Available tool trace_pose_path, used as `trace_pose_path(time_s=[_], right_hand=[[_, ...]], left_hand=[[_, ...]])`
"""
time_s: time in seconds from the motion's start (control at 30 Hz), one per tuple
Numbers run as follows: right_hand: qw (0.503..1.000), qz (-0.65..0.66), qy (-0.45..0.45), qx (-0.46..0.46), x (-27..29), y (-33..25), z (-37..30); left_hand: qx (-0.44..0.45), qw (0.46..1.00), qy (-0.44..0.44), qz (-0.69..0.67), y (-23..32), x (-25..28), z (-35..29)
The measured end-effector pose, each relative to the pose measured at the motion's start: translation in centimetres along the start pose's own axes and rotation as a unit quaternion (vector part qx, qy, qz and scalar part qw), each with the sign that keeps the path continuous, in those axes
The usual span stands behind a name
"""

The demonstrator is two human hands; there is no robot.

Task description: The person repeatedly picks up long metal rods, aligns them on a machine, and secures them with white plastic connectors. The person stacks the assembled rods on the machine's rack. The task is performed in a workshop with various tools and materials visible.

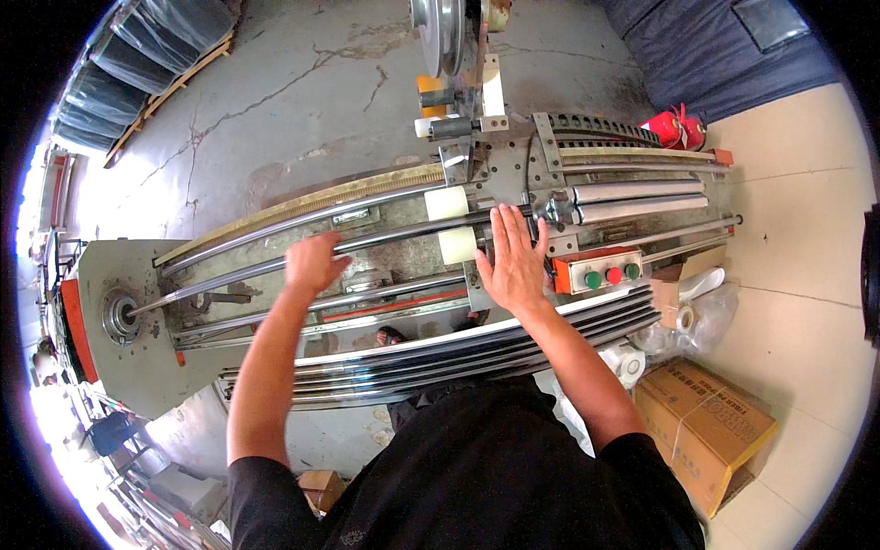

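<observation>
A long shiny metal rod [229, 275] runs from the round chuck [120, 316] at the left across the machine to the carriage. My left hand [314, 264] is closed around the rod, left of two cream-white rollers [456, 246]. My right hand [515, 261] lies with fingers stretched out over the carriage and the rod's right part, just right of the rollers; its palm side is hidden. Beside it sits a metal fitting [554, 210] joined to two silver cylinders [642, 202]. An orange-and-white button box [598, 272] is mounted close by its wrist.
Several dark rods [440, 362] lie side by side along the machine's near edge. A wheel-like reel [440, 37] rises behind the carriage. Cardboard box [706, 422], plastic bag [704, 321] and white roll [627, 365] stand at right. Red fire extinguishers [676, 128] are at the far right.
</observation>
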State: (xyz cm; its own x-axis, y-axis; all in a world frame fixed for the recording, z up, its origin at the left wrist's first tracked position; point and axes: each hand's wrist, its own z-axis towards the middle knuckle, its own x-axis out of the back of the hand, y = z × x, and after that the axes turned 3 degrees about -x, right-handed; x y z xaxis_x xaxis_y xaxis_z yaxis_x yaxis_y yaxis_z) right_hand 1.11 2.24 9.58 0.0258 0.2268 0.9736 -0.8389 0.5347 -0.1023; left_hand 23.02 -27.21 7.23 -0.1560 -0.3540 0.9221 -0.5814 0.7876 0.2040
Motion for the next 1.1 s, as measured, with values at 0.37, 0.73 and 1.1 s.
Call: trace_pose_path(time_s=[0.37,0.73,1.1], right_hand=[[1.000,0.010,0.009,0.004,-0.1,0.3,0.0],[0.999,0.030,0.017,0.007,0.2,0.2,0.1],[0.998,0.060,0.018,-0.013,0.6,0.3,3.9]], left_hand=[[0.125,0.982,-0.140,0.000,-15.7,1.4,-3.0],[-0.044,0.992,-0.116,0.004,5.7,2.2,3.2],[-0.085,0.991,0.082,-0.066,7.8,-1.5,1.6]])
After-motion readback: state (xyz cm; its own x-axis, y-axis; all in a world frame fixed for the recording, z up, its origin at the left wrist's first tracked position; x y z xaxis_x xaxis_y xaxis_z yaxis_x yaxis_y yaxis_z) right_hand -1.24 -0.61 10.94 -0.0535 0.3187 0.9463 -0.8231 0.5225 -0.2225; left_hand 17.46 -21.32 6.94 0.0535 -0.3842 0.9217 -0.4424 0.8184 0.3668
